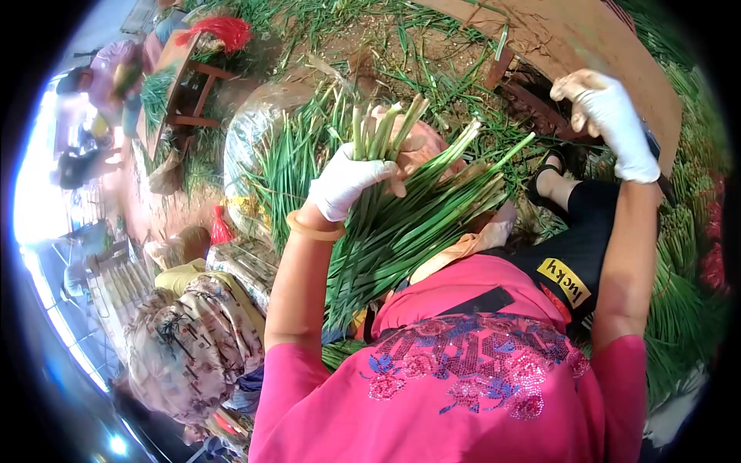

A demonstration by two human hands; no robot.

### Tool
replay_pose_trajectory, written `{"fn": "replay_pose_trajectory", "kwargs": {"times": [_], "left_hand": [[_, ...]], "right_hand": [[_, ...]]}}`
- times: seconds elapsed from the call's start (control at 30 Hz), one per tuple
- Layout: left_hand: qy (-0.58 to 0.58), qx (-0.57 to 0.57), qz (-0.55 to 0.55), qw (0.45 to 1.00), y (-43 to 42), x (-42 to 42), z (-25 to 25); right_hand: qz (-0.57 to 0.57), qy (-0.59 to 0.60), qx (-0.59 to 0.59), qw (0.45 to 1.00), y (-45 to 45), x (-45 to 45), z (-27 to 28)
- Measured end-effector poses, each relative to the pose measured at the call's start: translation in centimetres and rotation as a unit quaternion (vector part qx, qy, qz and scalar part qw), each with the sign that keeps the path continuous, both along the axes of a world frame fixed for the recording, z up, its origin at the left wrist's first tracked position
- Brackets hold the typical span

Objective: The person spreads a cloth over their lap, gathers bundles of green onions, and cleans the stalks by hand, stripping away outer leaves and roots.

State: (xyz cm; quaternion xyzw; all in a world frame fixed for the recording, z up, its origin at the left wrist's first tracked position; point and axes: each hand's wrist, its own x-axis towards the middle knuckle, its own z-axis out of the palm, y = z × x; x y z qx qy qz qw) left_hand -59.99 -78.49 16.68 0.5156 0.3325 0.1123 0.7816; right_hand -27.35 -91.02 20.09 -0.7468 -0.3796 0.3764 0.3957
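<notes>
My left hand (353, 179), in a thin white glove with bare fingertips, is closed around a bunch of leafy green onion-like stalks (374, 139). Their pale cut ends point up, away from me, and the long leaves hang down below the fist. More stalks of the same kind (455, 185) lie across my lap beside this hand. My right hand (606, 116), gloved alike, is raised at the right near the edge of a brown board (617, 54). Its fingers are partly bent and apart, with nothing visible in them.
Clear plastic sheeting (251, 131) lies under stalks at the left. Loose leaves (444, 85) litter the ground ahead. A co-worker in a patterned shirt (193, 339) is at the lower left. Red ties (220, 32) lie on a wooden bench (174, 54). Heaped greens (679, 309) stand at the right.
</notes>
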Motion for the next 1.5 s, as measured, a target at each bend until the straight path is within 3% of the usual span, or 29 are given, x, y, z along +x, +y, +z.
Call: {"fn": "replay_pose_trajectory", "kwargs": {"times": [0.07, 0.13, 0.2, 0.27, 0.33, 0.4, 0.47, 0.5, 0.53, 0.6, 0.67, 0.73, 0.77, 0.8, 0.83, 0.93, 1.0, 1.03, 1.1, 1.13, 1.2, 1.27, 1.3, 1.33, 1.4, 1.5], "left_hand": [[0.023, 0.006, -0.006, 1.000, -0.1, 0.2, 0.5], [0.035, 0.066, 0.022, 0.997, 0.0, 0.2, 0.4], [0.082, 0.053, 0.007, 0.995, 0.6, -0.1, 1.1], [0.086, 0.060, 0.001, 0.995, 0.8, 0.4, 0.8], [0.083, 0.083, -0.009, 0.993, 0.4, 1.4, 0.7], [0.055, 0.062, 0.003, 0.997, -0.4, 2.7, 0.1], [0.088, 0.136, -0.073, 0.984, -0.8, 4.3, -0.2], [0.079, 0.260, -0.103, 0.957, -0.7, 4.6, -2.4], [0.213, 0.164, -0.146, 0.952, -1.1, 4.8, -2.9], [0.284, 0.439, -0.244, 0.817, -1.5, 5.3, -2.9], [0.299, 0.392, -0.262, 0.830, -1.3, 5.9, -2.6], [0.323, 0.327, -0.253, 0.851, -0.6, 5.7, -3.3], [0.271, 0.359, -0.240, 0.860, 0.1, 5.2, -4.6], [0.223, 0.368, -0.205, 0.879, 0.6, 4.8, -4.8], [0.174, 0.378, -0.168, 0.894, 1.1, 4.4, -4.9], [0.034, 0.070, -0.004, 0.997, 1.3, 3.9, -1.5], [-0.060, 0.038, 0.005, 0.997, 1.9, 4.0, 0.1], [-0.062, 0.054, 0.019, 0.996, 2.0, 4.2, 0.7], [-0.085, 0.053, 0.019, 0.995, 1.6, 4.8, 1.9], [-0.095, 0.052, 0.018, 0.994, 1.2, 5.2, 2.3], [-0.063, 0.035, 0.014, 0.997, 0.6, 5.3, 2.9], [-0.041, 0.016, 0.008, 0.999, 0.3, 5.5, 2.7], [-0.042, 0.011, 0.001, 0.999, 0.1, 5.8, 2.3], [-0.037, -0.013, -0.024, 0.999, -0.3, 6.1, 2.1], [-0.021, 0.054, -0.046, 0.997, -0.3, 6.5, 1.2], [-0.069, 0.126, -0.064, 0.988, -0.2, 6.7, 1.2]], "right_hand": [[-0.015, -0.014, -0.030, 0.999, -0.9, -1.1, 0.2], [0.006, -0.068, -0.100, 0.993, -2.8, -0.6, 0.2], [0.020, -0.099, -0.204, 0.974, -3.7, -0.9, -0.1], [0.050, -0.130, -0.242, 0.960, -4.7, -0.4, -3.0], [0.056, -0.057, -0.222, 0.972, -4.8, -1.2, -6.7], [0.008, 0.137, -0.178, 0.975, -4.8, -2.4, -12.3], [-0.044, 0.246, -0.108, 0.962, -4.1, -4.3, -15.0], [-0.039, 0.331, -0.053, 0.941, -3.4, -4.0, -18.3], [-0.081, 0.405, -0.038, 0.910, -2.6, -4.2, -17.6], [-0.144, 0.354, 0.073, 0.921, -1.0, -5.2, -15.5], [-0.216, 0.332, 0.159, 0.904, -0.3, -4.5, -6.7], [-0.343, 0.217, 0.296, 0.864, -0.8, -0.5, -1.9], [-0.280, 0.062, 0.349, 0.892, -1.8, 1.3, 0.5], [-0.229, -0.123, 0.400, 0.879, -2.9, 3.1, 3.0], [-0.198, -0.278, 0.448, 0.826, -4.0, 4.9, 5.4], [-0.141, -0.240, 0.400, 0.873, -4.1, 3.5, 6.7], [-0.102, -0.218, 0.370, 0.897, -3.8, 2.8, 7.7], [-0.096, -0.089, 0.341, 0.931, -2.6, 0.5, 6.9], [-0.012, -0.004, 0.273, 0.962, -0.2, -4.6, 3.9], [0.006, 0.113, 0.206, 0.972, 1.0, -6.2, 1.8], [0.070, 0.198, 0.149, 0.966, 2.5, -8.7, -1.2], [0.061, 0.323, 0.141, 0.934, 3.5, -10.7, -2.1], [0.023, 0.344, 0.144, 0.928, 3.5, -11.7, -1.0], [0.083, 0.350, 0.114, 0.926, 3.9, -11.4, -0.1], [0.099, 0.372, 0.170, 0.907, 4.6, -11.9, -0.9], [0.110, 0.398, 0.155, 0.897, 4.5, -11.8, -0.1]]}}
